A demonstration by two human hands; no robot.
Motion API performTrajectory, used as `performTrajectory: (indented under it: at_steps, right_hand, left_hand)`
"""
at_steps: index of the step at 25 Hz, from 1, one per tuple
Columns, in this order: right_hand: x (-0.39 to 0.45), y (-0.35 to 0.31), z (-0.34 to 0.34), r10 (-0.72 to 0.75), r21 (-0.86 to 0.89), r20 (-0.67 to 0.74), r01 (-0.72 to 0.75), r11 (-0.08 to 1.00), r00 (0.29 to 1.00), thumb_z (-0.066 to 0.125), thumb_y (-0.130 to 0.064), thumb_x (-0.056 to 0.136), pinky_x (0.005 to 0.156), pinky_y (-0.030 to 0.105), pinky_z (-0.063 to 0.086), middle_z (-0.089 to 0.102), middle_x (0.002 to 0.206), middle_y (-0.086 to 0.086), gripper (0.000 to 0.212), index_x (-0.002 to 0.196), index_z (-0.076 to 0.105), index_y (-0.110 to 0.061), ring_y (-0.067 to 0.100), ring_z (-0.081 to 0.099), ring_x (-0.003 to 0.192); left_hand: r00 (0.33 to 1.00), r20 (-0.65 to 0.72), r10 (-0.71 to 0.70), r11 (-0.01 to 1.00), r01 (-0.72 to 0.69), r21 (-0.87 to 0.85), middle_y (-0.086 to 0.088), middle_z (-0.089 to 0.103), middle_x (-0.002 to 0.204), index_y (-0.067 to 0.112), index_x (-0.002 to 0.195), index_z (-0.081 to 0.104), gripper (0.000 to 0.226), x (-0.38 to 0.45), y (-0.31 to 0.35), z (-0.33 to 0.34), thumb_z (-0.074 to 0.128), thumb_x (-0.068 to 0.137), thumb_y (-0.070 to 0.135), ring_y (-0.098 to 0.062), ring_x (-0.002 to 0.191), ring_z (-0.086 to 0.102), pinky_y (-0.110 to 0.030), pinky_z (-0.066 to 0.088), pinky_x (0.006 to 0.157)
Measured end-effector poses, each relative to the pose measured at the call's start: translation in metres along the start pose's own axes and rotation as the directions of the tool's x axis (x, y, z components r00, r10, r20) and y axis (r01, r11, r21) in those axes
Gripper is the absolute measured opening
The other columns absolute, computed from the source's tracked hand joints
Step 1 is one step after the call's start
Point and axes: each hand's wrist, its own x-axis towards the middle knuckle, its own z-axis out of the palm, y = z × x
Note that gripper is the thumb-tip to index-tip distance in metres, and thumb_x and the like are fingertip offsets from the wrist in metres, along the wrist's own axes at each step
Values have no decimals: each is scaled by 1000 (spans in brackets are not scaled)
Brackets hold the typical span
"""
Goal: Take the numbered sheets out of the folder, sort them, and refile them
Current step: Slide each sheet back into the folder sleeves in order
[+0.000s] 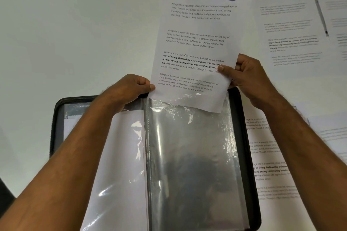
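Paper marked 3 (199, 43) is hovering over the open black folder (242, 137), its bottom edge sitting at or just inside the mouth of the clear plastic sleeve (191, 155) on the right-hand page. Left hand (129, 88) is pinching the sheet's lower left edge, possibly with the sleeve's lip, and right hand (242, 75) is pinching the lower right edge, thumb on the print. Being thin, light and floppy, the sheet is likely to buckle against the clinging plastic, so gripping both side edges low down looks wisest. Sheet 4 (293, 30) is lying on the white counter (75, 33) nearby, among other printed pages (266, 155).
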Motion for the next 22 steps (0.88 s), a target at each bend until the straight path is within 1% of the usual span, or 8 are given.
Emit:
performTrajectory:
  at_steps: [2,5,8,11,13,16,19,22]
  right_hand:
    - [1,-1,1,-13,-3,-3,13,1000,1000,69,-13,98,61,22,58,80,100,-8,29,127,66,-16,14,77,91]
    - [2,-2,1,-23,-4,3,23,1000,1000,69,-12,98,61,21,57,80,100,-9,29,127,67,-17,13,77,91]
    - [2,-1,0,-24,-3,14,24,1000,1000,69,-12,98,61,21,58,80,101,-9,29,127,67,-18,13,77,90]
    - [5,0,-1,-10,-24,30,10,1000,1000,69,-13,98,63,23,59,80,105,-4,31,129,67,-15,17,77,94]
    - [9,2,-2,21,-47,52,-18,999,998,70,-14,97,69,29,61,79,110,0,33,130,67,-12,20,77,98]
    - [14,1,-2,62,-89,106,-53,995,992,71,-15,97,78,31,63,78,113,-1,34,131,67,-15,18,76,101]
    - [16,0,0,76,-136,158,-55,989,985,71,-14,96,73,19,59,78,110,-7,34,130,68,-15,9,76,97]
    - [20,-2,1,94,-167,217,-58,984,972,73,-15,94,86,25,61,78,113,-5,35,129,69,-16,13,75,104]
  left_hand:
    - [999,44,-11,1000,11,-3,-11,60,79,10,80,71,24,-1,-1,-3,71,98,27,-28,79,55,-61,51,99]
    - [997,66,-30,1000,30,1,-9,61,75,18,67,69,31,-1,-1,-4,73,97,27,-30,83,55,-65,48,105]
    - [996,80,-27,1000,26,10,-3,57,66,19,57,62,41,2,-2,-4,75,95,26,-28,78,54,-58,53,101]
    - [995,98,2,1000,-4,25,3,52,56,20,52,58,47,1,1,-5,75,95,26,-24,66,51,-32,53,67]
    - [997,69,21,1000,-20,-7,3,58,58,22,58,62,40,0,1,-4,74,96,28,-25,69,59,-28,47,60]
    - [999,-35,36,994,-39,-99,4,68,64,18,79,68,22,-2,1,4,71,98,29,-13,58,66,-25,53,51]
    - [978,-191,78,980,-110,-165,1,75,82,10,94,74,17,3,-4,14,70,99,26,-4,62,68,-18,54,53]
    - [949,-288,127,968,-182,-174,-1,76,90,7,96,76,17,9,-8,19,70,98,24,-9,76,69,-19,56,65]
